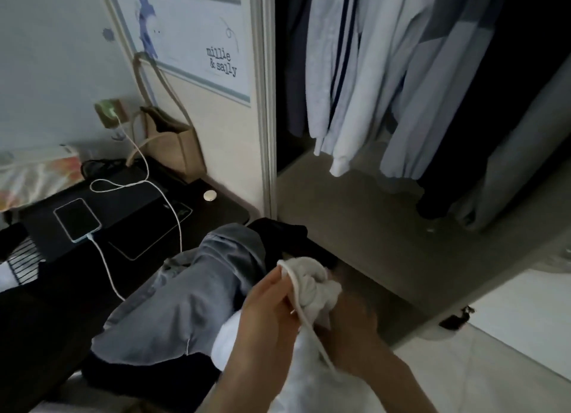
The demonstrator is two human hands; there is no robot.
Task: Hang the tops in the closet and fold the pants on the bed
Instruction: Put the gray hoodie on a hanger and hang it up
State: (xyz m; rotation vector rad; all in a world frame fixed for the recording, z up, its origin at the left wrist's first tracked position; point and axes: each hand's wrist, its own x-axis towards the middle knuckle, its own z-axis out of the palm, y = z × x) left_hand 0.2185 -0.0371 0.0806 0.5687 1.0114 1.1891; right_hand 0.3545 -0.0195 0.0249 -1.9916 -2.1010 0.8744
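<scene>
Closest to the camera, both hands hold a white top (312, 289) that is bunched up in front of the open closet. The left hand (268, 316) pinches the cloth near its thick white edge, with the fingers curled on it. The right hand (355, 329) is blurry and partly behind the cloth, but it seems to grip the bunch from below. More of the white top hangs down between the arms.

Just behind the hands, gray pants (191, 292) lie crumpled on the bed (43, 329), over some black clothes (278, 236). A striped cloth (21, 261) shows at the left edge.

Farther back is a dark worktop (222, 208). On it lie a phone (77, 219) with a white cable (129, 184) plugged in, a dark tablet (148, 227) and a small white round thing (210, 195). A tan bag (173, 143) stands by the wall.

Farthest away, pale blue and dark clothes (355, 72) hang in the closet (355, 221)
</scene>
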